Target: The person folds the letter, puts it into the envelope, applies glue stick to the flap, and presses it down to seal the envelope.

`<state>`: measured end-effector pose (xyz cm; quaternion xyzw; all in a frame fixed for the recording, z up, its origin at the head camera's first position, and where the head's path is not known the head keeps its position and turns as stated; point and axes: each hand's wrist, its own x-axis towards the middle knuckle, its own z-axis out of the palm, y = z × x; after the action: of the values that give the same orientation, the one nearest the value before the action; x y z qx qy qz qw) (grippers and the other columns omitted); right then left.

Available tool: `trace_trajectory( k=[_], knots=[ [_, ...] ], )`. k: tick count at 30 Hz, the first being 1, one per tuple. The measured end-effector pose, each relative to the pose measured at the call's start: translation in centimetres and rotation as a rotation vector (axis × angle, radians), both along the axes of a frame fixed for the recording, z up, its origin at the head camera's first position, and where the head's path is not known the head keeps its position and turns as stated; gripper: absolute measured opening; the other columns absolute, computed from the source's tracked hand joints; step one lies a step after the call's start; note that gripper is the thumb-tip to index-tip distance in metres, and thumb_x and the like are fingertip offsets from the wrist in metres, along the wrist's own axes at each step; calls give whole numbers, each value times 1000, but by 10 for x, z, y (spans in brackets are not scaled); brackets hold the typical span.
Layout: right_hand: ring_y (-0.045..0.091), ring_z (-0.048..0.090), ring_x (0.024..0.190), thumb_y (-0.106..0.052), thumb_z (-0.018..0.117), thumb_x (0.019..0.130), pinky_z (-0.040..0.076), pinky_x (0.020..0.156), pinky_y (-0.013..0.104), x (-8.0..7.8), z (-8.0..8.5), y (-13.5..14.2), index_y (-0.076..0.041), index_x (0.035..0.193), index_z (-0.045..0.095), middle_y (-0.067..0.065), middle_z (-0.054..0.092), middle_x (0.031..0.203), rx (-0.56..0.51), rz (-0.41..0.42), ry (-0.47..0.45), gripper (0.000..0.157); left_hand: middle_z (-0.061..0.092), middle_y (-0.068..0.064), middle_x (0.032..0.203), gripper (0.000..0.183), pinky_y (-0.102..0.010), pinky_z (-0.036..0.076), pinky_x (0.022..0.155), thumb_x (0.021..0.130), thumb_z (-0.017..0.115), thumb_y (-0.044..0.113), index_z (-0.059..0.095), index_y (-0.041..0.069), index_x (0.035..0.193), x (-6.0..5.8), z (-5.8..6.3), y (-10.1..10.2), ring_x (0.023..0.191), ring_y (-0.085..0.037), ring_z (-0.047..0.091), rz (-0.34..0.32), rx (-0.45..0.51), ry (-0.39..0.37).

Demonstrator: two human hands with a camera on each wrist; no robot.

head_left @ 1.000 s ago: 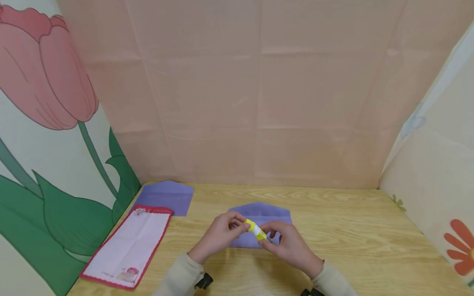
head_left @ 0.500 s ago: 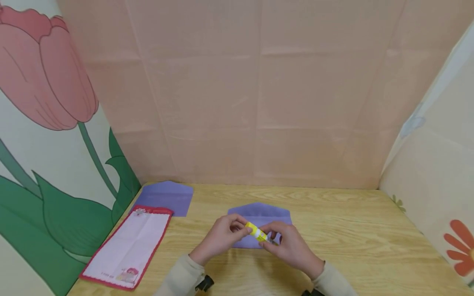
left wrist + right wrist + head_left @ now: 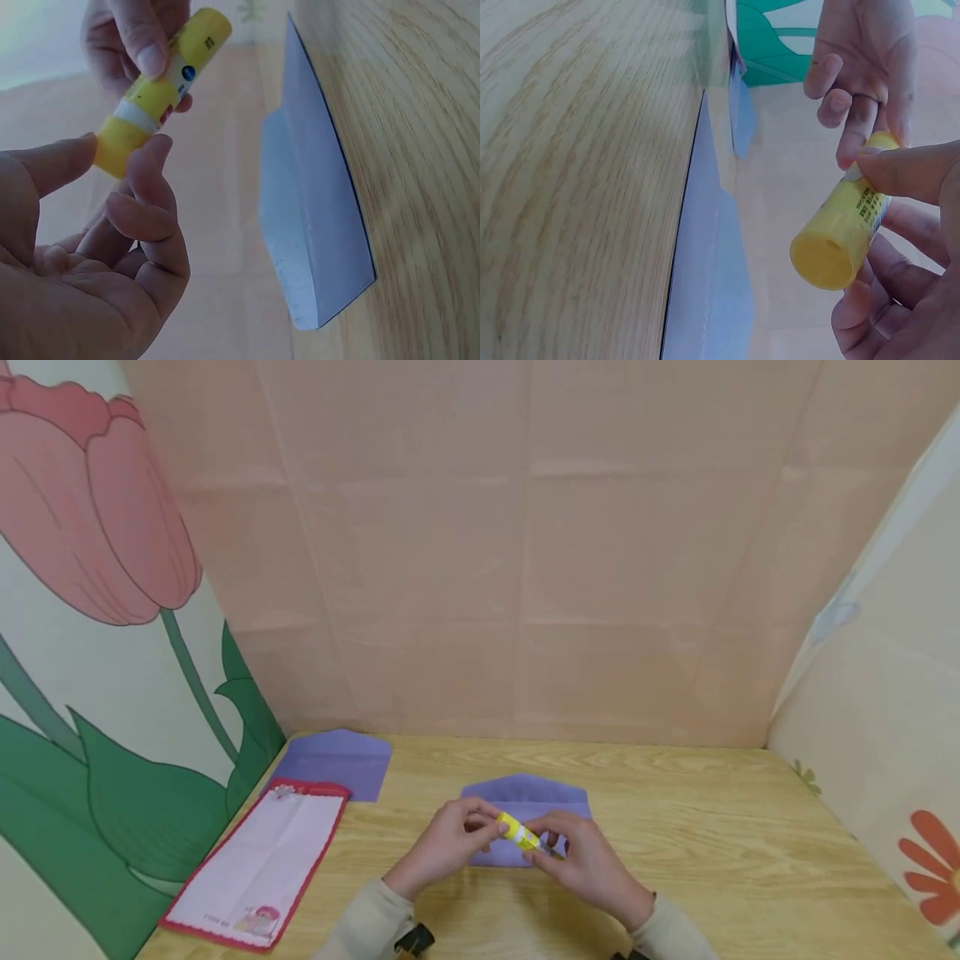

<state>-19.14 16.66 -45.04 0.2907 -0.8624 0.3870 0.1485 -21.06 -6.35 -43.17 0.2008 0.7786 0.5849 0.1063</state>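
A yellow and white glue stick (image 3: 161, 90) is held between both hands, above a purple envelope (image 3: 523, 792). My left hand (image 3: 444, 847) pinches the stick's yellow cap (image 3: 120, 146) between thumb and fingers. My right hand (image 3: 588, 864) grips the body, its thumb laid along the label in the right wrist view. A white band shows between cap and body in the left wrist view. The envelope lies on the table with its flap pointing away, partly covered by the hands in the head view.
Another purple envelope (image 3: 337, 760) lies at the table's back left. In front of it, overlapping its lower edge, is a red-bordered pack with a white face (image 3: 258, 860). The wooden table (image 3: 712, 827) meets a pinkish sheet at the back and printed side walls.
The glue stick has turned a little about its length, so that a different part of its label faces the head camera. Both hands stay in nearly the same place.
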Motion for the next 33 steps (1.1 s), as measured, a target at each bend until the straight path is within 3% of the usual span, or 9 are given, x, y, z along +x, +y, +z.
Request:
trace_trajectory(
  k=[7, 12, 25, 33],
  knots=[
    [6, 55, 73, -11, 83, 80, 45, 58, 23, -2, 2, -1, -20, 104, 75, -14, 67, 91, 18, -17, 53, 27, 75, -6, 91, 24, -24, 43, 51, 97, 67, 27, 67, 8, 111, -4, -1, 0, 69, -19, 62, 18, 6, -52],
    [7, 55, 74, -11, 83, 80, 46, 60, 25, -3, 6, -1, -18, 104, 76, -14, 66, 90, 42, -12, 51, 26, 75, -7, 91, 22, -22, 38, 49, 97, 67, 26, 68, 9, 111, -4, 0, -1, 67, -16, 60, 17, -2, -68],
    [6, 53, 76, -11, 82, 81, 46, 64, 28, -2, 9, -6, -17, 105, 76, -14, 66, 89, 60, -5, 32, 26, 75, -11, 97, 26, -27, 45, 56, 97, 67, 25, 65, 6, 114, -2, 0, -1, 71, -19, 63, -2, 14, -105],
    [7, 56, 73, -10, 82, 80, 46, 60, 25, -4, 7, -5, -17, 102, 77, -14, 68, 87, 44, 11, -23, 24, 74, -14, 96, 23, -42, 54, 67, 97, 67, 23, 65, 6, 112, -2, -6, 1, 80, -36, 67, -9, -5, -59]
  ],
)
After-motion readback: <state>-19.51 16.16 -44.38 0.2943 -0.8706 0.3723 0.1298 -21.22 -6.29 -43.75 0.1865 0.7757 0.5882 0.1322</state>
